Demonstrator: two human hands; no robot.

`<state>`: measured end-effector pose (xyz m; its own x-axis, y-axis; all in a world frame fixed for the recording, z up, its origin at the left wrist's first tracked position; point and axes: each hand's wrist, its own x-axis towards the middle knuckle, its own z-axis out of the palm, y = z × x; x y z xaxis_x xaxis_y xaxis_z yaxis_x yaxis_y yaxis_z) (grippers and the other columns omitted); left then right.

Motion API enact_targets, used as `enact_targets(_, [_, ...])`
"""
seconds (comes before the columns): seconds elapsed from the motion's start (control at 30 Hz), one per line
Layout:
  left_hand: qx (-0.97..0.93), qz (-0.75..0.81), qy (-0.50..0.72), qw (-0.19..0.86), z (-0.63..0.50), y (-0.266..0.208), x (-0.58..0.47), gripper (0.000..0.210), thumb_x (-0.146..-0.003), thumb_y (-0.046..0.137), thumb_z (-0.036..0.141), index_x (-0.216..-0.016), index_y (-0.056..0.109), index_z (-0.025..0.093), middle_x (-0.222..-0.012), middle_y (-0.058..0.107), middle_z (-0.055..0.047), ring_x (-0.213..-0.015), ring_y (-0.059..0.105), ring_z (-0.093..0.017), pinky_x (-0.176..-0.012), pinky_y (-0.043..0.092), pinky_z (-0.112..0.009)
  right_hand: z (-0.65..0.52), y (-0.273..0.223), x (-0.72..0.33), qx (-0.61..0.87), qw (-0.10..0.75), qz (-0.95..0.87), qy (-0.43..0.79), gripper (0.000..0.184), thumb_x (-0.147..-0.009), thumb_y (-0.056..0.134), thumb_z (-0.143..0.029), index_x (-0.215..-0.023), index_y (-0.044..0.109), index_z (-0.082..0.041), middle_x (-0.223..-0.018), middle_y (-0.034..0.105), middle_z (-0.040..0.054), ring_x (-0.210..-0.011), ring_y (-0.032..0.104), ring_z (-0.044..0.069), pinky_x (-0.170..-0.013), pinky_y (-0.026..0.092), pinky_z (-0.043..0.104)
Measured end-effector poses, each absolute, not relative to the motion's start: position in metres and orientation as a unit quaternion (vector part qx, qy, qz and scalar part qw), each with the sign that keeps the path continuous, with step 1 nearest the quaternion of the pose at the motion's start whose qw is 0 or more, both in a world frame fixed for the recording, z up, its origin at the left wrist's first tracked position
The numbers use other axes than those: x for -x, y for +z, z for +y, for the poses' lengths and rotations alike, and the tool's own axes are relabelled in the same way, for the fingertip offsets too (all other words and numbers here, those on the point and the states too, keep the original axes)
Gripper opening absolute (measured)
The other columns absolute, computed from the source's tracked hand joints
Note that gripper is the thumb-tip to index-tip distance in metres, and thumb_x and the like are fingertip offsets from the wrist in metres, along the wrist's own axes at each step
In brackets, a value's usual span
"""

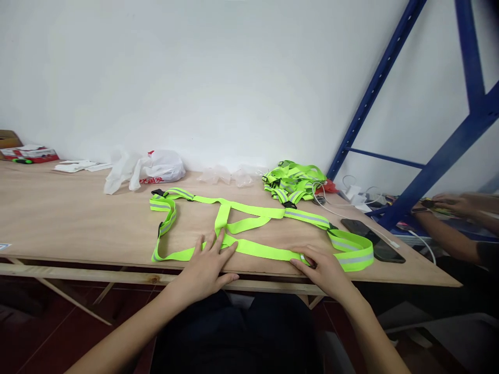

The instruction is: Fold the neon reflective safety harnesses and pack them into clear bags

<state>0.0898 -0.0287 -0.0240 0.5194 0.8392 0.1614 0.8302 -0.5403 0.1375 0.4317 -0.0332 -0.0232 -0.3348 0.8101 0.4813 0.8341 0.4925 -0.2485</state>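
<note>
A neon-green reflective harness (pixel 265 250) with grey stripes and black buckles lies spread out on the wooden table in front of me. My left hand (pixel 206 265) rests flat on its lower strap near the middle, fingers spread. My right hand (pixel 322 267) pinches the same lower strap farther right, thumb below and fingers on top. Beyond my right hand the strap loops up at the harness's right end. A black buckle (pixel 158 192) sits at the upper left corner, and another buckle (pixel 289 205) at the upper right.
A heap of similar green harnesses (pixel 296 179) lies at the back right. A dark phone (pixel 372 240) and a white cable are near the right edge. Plastic bags (pixel 163 166) stand along the wall. Blue shelf posts (pixel 440 161) rise at right, where another person's hands (pixel 454 205) work.
</note>
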Motion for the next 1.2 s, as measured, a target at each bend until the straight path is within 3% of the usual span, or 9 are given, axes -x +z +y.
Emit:
enact_targets(0.13, [-0.869,0.481,0.096,0.063,-0.024,-0.017,-0.085,0.073,-0.089,0.056,0.066,-0.153,0.038,0.036,-0.165,0.019,-0.015,-0.147,0.025,-0.045,-0.115,0.019,-0.066,-0.032,-0.024,-0.432,0.503,0.29,-0.814,-0.005,0.027,-0.094,0.059,-0.043,-0.105,0.075,-0.024,-0.102,0.078,0.0067,-0.087,0.074,0.025,-0.074,0.06,0.036])
enact_targets(0.3, [-0.871,0.468,0.103,0.106,-0.019,-0.007,-0.078,0.095,-0.086,0.058,0.069,-0.159,0.02,0.021,-0.159,0.033,-0.019,-0.147,0.029,-0.038,-0.119,0.021,-0.058,-0.031,-0.026,-0.434,0.505,0.293,-0.812,0.008,0.029,-0.094,0.059,-0.045,-0.105,0.075,-0.023,-0.103,0.078,0.0076,-0.091,0.074,0.026,-0.077,0.06,0.037])
enact_targets(0.43, [-0.862,0.461,0.149,0.149,-0.018,-0.004,-0.073,0.074,-0.097,0.049,0.059,-0.158,0.025,0.025,-0.152,0.048,-0.012,-0.146,0.034,-0.033,-0.116,0.033,-0.05,-0.029,-0.029,-0.436,0.501,0.29,-0.815,0.005,0.033,-0.091,0.062,-0.049,-0.109,0.074,-0.024,-0.104,0.078,0.0078,-0.097,0.073,0.027,-0.082,0.059,0.039])
enact_targets(0.6, [-0.858,0.447,0.208,0.146,-0.015,-0.008,-0.066,0.064,-0.102,0.042,0.039,-0.159,0.019,0.02,-0.165,0.021,-0.012,-0.15,0.028,-0.026,-0.119,0.033,-0.041,-0.025,-0.032,-0.436,0.508,0.284,-0.813,-0.014,0.03,-0.093,0.059,-0.047,-0.107,0.074,-0.025,-0.101,0.078,0.0065,-0.095,0.073,0.027,-0.083,0.058,0.04])
enact_targets(0.7, [-0.859,0.443,0.21,0.144,-0.014,-0.009,-0.06,0.066,-0.102,0.039,0.029,-0.161,0.012,0.018,-0.165,0.021,-0.011,-0.15,0.027,-0.024,-0.12,0.033,-0.041,-0.023,-0.035,-0.437,0.509,0.291,-0.81,-0.014,0.028,-0.094,0.058,-0.045,-0.106,0.075,-0.026,-0.1,0.077,0.0062,-0.093,0.073,0.027,-0.084,0.058,0.041])
enact_targets(0.83, [-0.873,0.428,0.186,0.139,-0.011,-0.012,-0.049,0.064,-0.093,0.036,0.009,-0.156,0.033,0.024,-0.156,0.04,-0.004,-0.143,0.042,-0.022,-0.119,0.036,-0.04,-0.021,-0.041,-0.441,0.516,0.303,-0.801,-0.001,0.03,-0.093,0.059,-0.047,-0.106,0.074,-0.025,-0.102,0.077,0.0073,-0.093,0.072,0.027,-0.082,0.058,0.04])
enact_targets(0.93, [-0.879,0.425,0.175,0.129,-0.008,-0.014,-0.043,0.071,-0.084,0.036,0.001,-0.15,0.045,0.026,-0.153,0.045,0.0,-0.142,0.043,-0.02,-0.121,0.033,-0.041,-0.018,-0.046,-0.444,0.522,0.304,-0.797,0.006,0.033,-0.092,0.06,-0.051,-0.108,0.074,-0.026,-0.104,0.077,0.007,-0.096,0.071,0.028,-0.083,0.058,0.041])
enact_targets(1.07, [-0.874,0.441,0.163,0.121,-0.008,-0.013,-0.038,0.075,-0.08,0.036,-0.002,-0.149,0.047,0.023,-0.152,0.046,-0.002,-0.141,0.044,-0.019,-0.12,0.033,-0.039,-0.015,-0.046,-0.445,0.516,0.308,-0.8,0.011,0.034,-0.09,0.062,-0.051,-0.109,0.075,-0.027,-0.103,0.077,0.0067,-0.095,0.071,0.028,-0.081,0.059,0.039])
enact_targets(1.2, [-0.87,0.449,0.169,0.118,-0.009,-0.012,-0.035,0.086,-0.075,0.036,-0.005,-0.154,0.037,0.03,-0.154,0.042,0.002,-0.141,0.043,-0.02,-0.119,0.037,-0.04,-0.018,-0.043,-0.442,0.492,0.313,-0.812,0.006,0.029,-0.094,0.057,-0.04,-0.114,0.075,-0.027,-0.102,0.077,0.0061,-0.094,0.071,0.025,-0.081,0.057,0.036])
